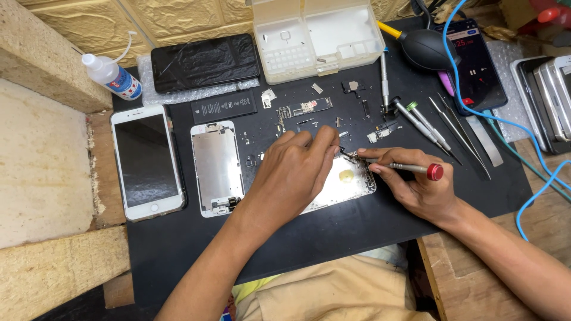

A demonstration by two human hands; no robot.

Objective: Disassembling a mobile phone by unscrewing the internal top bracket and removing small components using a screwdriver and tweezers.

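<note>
Near the front edge of the surface (178,249), a matte black mat over bare wood, lies an opened phone housing (345,184), flat, silvery and round-cornered. The left hand (294,169) rests on it with fingers curled, pinching a small dark part at its top edge; the right hand (419,190) grips a slim metal screwdriver (404,168) with a red cap, tip at the same edge. Toward the left edge sit a white phone (147,160) and a bare screen frame (216,167); a translucent parts box (315,35) stands at the back.
</note>
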